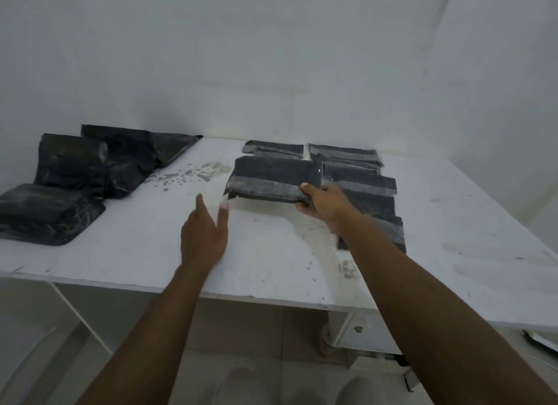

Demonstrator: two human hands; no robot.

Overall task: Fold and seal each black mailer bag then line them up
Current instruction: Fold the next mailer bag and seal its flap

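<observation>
My right hand (324, 203) grips the right end of a folded black mailer bag (268, 178), thumb on top and fingers underneath, holding it over the middle of the white table (271, 253). My left hand (205, 232) hovers just left of the bag's lower left corner with fingers straight and spread, holding nothing. Behind the held bag lie two more folded bags (273, 148). To its right, a column of several folded bags (362, 181) runs toward me, partly hidden by my right arm. On the table's left sits a pile of unfolded black bags (75, 175).
The table stands against a white wall, with a corner at the back. Its front edge runs across the lower half of the view. Worn paint patches (199, 172) mark the surface between the two groups. Below the table are a tiled floor, a table leg and my feet.
</observation>
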